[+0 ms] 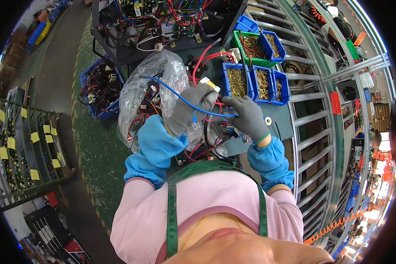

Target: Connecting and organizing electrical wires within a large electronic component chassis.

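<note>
My left hand (pixel 190 109), in a grey glove, is closed around a small white-and-yellow part (pixel 210 84) with red and blue wires coming off it. A thick red wire (pixel 196 66) rises beyond that hand. The blue wire (pixel 174 91) arcs across in front of the left hand to my right hand (pixel 249 118), also grey-gloved. Its fingers close on the wire's right end; the fingertips are partly hidden. Beneath both hands lies a clear plastic bag (pixel 138 90) with bundled wire harnesses (pixel 152 97) in and around it.
An open black chassis (pixel 171 26) full of boards and wiring stands at the far side. Blue bins (pixel 227 88) and a green bin (pixel 268 64) of brass-coloured hardware sit at right, beside a roller conveyor (pixel 314 119). A blue crate (pixel 102 115) of wired parts is at left. A white ring (pixel 268 120) lies near my right hand.
</note>
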Motion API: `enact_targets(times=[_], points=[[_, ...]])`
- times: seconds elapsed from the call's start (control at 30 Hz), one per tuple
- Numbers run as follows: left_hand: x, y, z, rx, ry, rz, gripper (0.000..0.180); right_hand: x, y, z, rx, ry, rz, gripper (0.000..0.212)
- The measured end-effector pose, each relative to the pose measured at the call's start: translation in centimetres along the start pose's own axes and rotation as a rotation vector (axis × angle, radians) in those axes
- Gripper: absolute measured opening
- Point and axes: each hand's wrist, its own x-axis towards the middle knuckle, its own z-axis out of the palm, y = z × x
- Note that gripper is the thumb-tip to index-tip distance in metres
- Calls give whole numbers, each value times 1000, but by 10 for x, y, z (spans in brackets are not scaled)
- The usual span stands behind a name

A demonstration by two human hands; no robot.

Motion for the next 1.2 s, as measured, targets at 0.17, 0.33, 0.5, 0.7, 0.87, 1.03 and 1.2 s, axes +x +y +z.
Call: enact_targets(times=[0.17,0.33,0.5,0.7,0.87,1.03,1.2], points=[[18,0,5,-214,-139,-153,20,20,4,-1,239,267,47,40],[27,-23,-10,-544,-10,-426,23,51,53,9,917,319,590,27],[41,-59,-4,-1098,93,-423,26,69,52,30,623,192,146,30],[65,-82,-6,-855,17,-489,20,113,47,9,233,-263,-58,30],[67,-117,-1,-635,-77,-518,23,185,61,-10,419,143,-83,33],[70,-115,6,-613,13,-700,27,270,110,34,688,453,269,35],[78,-112,8,-616,-48,-745,27,296,121,73,934,333,296,48]])
